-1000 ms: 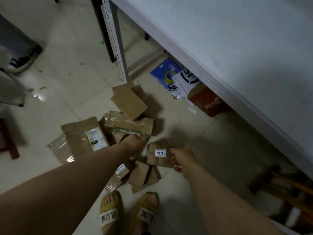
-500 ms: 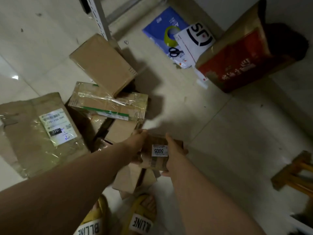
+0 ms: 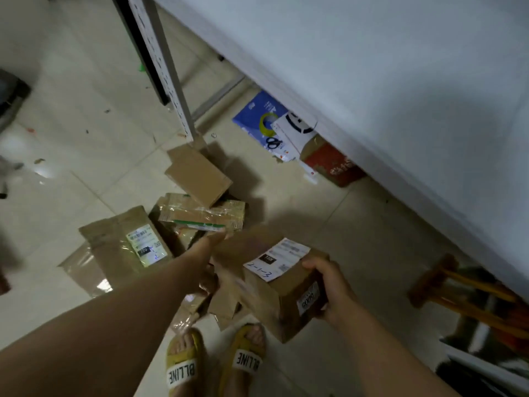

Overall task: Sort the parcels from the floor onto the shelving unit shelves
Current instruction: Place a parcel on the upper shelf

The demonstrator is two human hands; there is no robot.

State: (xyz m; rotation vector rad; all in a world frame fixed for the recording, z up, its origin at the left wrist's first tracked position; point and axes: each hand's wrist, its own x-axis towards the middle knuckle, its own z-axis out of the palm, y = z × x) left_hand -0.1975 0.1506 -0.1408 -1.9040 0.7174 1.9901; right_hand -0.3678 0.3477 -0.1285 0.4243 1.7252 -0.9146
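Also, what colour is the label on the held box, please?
White label on the box, blue handwriting; head view.

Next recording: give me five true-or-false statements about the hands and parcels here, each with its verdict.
1. The right hand grips a cardboard box with "2-1-3" handwritten on its label. True.
2. That box rests on the shelf. False: it is held in front of the shelf, above the floor.
3. The person wears yellow slides. True.
4. The red-printed carton tops the pile by the feet. False: it sits under the shelf.
5. A labelled brown bag lies left of the taped parcel. True.
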